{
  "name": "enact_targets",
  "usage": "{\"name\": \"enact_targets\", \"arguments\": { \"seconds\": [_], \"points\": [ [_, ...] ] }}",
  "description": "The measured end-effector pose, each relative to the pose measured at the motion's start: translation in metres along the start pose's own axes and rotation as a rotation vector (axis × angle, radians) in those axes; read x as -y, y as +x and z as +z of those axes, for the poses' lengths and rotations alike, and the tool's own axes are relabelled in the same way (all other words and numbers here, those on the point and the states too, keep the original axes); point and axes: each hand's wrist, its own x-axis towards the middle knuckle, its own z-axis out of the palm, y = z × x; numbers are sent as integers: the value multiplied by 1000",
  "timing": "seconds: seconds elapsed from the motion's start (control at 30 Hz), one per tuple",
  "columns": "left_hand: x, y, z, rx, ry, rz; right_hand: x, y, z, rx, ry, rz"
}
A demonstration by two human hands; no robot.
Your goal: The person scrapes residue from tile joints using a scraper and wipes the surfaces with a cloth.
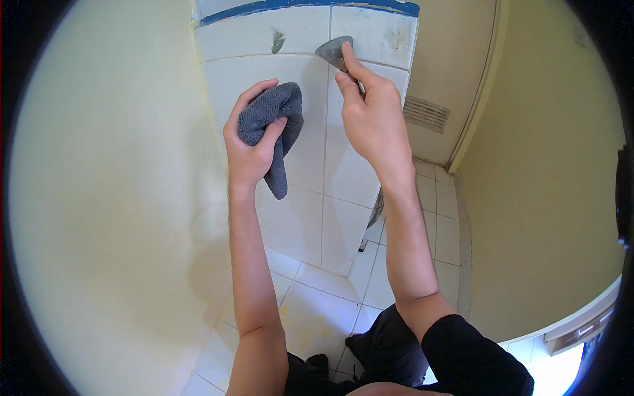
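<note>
My left hand [249, 148] is closed around a bunched dark grey cloth [267, 115], whose loose end hangs below the fingers. My right hand [373, 115] grips a putty knife [334, 53] by its handle, which is mostly hidden in the hand. The index finger presses along the wide grey blade. That blade lies on or very near the white tiled wall [264, 72], by a joint between tiles. A dark grey smear [278, 41] marks the tile left of the blade, and a fainter brownish stain [396, 38] shows to its right.
Blue trim [307, 5] runs along the wall's top edge. A cream wall [112, 185] stands at the left. Right of the tiled wall are a door with a vent [426, 114] and the tiled floor [446, 228]. Yellowish marks spot the floor near my feet.
</note>
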Motion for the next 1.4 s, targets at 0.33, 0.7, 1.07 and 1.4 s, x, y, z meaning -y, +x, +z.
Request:
{"name": "enact_targets", "arguments": {
  "seconds": [0.33,0.7,1.07,1.4],
  "points": [
    [-1,2,1,-5,-4,7,-2,3,-1,8,14,0],
    [1,0,-2,-9,2,2,-10,2,-15,34,137,-41],
    [4,-1,-3,-3,33,-20,-7,0,-29,204,147,-191],
    [-2,-1,-2,0,18,-12,-4,2,-29,30,123,-42]
  ]
}}
